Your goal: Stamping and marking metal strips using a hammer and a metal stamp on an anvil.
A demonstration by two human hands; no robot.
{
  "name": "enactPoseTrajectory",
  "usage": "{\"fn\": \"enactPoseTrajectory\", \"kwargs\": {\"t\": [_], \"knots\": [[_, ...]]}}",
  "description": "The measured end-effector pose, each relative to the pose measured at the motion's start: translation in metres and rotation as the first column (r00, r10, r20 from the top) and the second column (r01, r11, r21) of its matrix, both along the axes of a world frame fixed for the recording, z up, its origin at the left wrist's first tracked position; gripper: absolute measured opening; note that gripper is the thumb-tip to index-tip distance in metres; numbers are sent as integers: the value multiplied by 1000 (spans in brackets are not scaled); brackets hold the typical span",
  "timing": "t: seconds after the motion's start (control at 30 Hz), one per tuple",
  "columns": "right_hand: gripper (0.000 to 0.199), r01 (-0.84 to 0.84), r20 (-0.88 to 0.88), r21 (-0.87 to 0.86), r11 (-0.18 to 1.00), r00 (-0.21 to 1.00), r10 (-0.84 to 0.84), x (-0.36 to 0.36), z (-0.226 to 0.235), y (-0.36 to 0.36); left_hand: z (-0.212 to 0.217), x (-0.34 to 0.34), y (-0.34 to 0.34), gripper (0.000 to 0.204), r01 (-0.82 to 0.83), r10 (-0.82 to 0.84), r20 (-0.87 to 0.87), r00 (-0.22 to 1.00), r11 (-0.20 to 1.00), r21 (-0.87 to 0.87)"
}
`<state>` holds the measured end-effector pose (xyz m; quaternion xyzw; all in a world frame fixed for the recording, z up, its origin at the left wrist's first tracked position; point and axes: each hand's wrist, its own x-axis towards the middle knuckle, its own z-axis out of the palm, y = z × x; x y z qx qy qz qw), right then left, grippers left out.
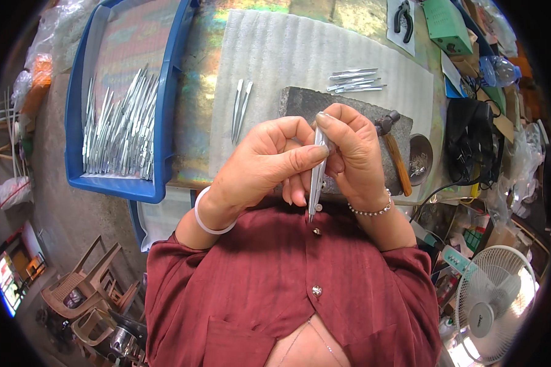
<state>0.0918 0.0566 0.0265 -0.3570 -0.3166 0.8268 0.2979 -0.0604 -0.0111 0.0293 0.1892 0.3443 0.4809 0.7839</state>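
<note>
Just in front of my chest I hold metal tweezers, their pointed tips aimed down toward my shirt. My left hand presses its thumb along the shaft with the fingers curled behind. Higher up, the thumb and forefinger of my right hand pinch the broad end. Behind both hands lies a dark stone-like block, partly hidden by them. A small hammer with a wooden handle rests on its right side. Two slim silver pieces lie left of the block, and a pile of similar pieces lies beyond it.
At the left stands a blue tray holding many similar metal pieces. White foam sheeting covers part of the table. Right of the block are a small bowl of tiny parts and a black bag. Black-handled pliers lie far right.
</note>
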Motion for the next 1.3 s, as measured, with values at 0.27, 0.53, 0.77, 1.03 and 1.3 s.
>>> {"fn": "enactPoseTrajectory", "kwargs": {"t": [0.27,0.53,0.77,1.03,1.3], "knots": [[14,13,15,24,1000,1000,-14,2,3,1,2,2,3,17,7,-6,-18,1000,1000,17],[15,64,-4,96,993,998,-63,10,7,1,14,6,13,18,90,-82,-128,988,995,53],[14,110,-24,78,991,994,-109,16,8,8,16,13,23,18,102,-96,-111,989,994,50],[14,131,-57,35,991,990,-129,23,3,13,10,19,34,20,116,-111,-81,991,991,63],[14,166,-71,56,984,984,-162,31,8,18,16,27,43,21,128,-116,-142,983,989,78]]}}
